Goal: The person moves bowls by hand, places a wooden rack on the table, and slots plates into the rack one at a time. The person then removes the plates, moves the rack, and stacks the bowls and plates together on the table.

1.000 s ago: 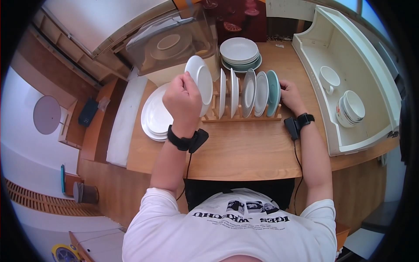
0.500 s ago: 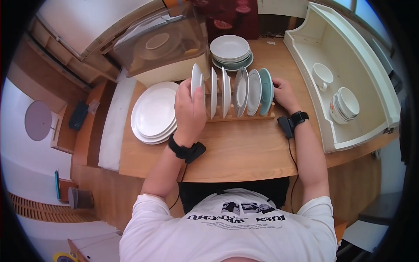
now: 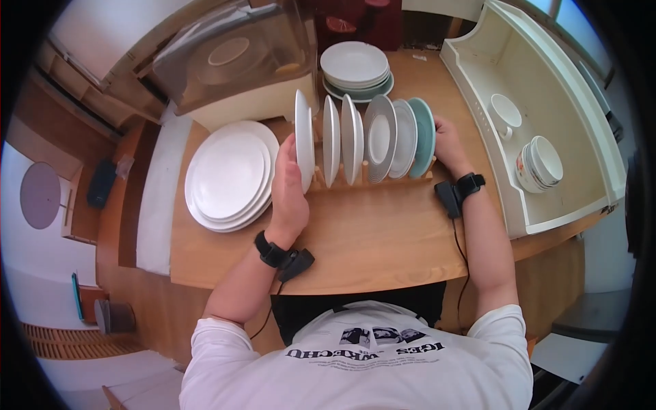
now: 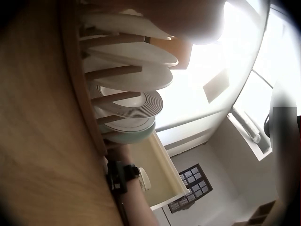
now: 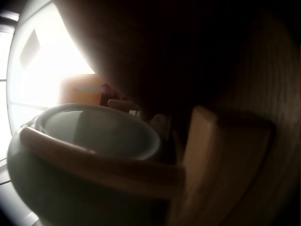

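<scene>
Seemingly seating leftmost white plate (image 3: 303, 140), upright at left end of wooden rack (image 3: 410, 180), with left hand (image 3: 290, 198) straight-fingered against its outer side. Cannot tell grip of right hand (image 3: 451, 147) beside teal plate (image 3: 425, 137). Likely calls next for checking fit between pegs (image 4: 115, 71) before letting go.

I can pass along the front strip of the brown wooden table (image 3: 369, 239), before the light wooden peg rack (image 3: 403, 180). The left hand (image 3: 290, 195) occupies the gap (a tight one) between stacked round white plates (image 3: 229, 171) and the leftmost upright white plate (image 3: 303, 140). Piled white round dishes (image 3: 354, 63) obstruct the rear; a lane separates the right hand (image 3: 451, 145) from the cream high-walled tray (image 3: 493, 160).
</scene>
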### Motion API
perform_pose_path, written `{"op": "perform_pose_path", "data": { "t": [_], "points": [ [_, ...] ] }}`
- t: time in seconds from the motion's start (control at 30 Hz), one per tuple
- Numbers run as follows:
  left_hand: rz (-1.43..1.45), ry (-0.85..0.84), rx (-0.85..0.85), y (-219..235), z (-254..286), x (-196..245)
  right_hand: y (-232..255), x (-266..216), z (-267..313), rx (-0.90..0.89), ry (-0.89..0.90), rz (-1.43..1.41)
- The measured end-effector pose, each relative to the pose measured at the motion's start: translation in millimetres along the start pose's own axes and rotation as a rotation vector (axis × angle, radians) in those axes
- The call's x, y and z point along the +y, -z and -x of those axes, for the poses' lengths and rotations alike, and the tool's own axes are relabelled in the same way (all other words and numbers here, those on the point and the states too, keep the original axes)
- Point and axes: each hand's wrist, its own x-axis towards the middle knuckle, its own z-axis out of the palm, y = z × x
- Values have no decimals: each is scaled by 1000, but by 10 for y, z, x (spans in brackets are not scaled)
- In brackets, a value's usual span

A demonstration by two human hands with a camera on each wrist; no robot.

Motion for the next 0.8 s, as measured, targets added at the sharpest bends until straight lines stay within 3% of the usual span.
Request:
{"op": "perform_pose_path", "data": {
  "t": [0.13, 0.67, 0.8],
  "points": [
    [-37, 55, -38, -12, 14, 209, -21, -32, 22, -22, 7, -51],
    [119, 87, -82, 45, -2, 10, -24, -225, 115, 2, -53, 26],
    [82, -97, -70, 21, -58, -117, -27, -184, 90, 10, -54, 22]
  ]
}}
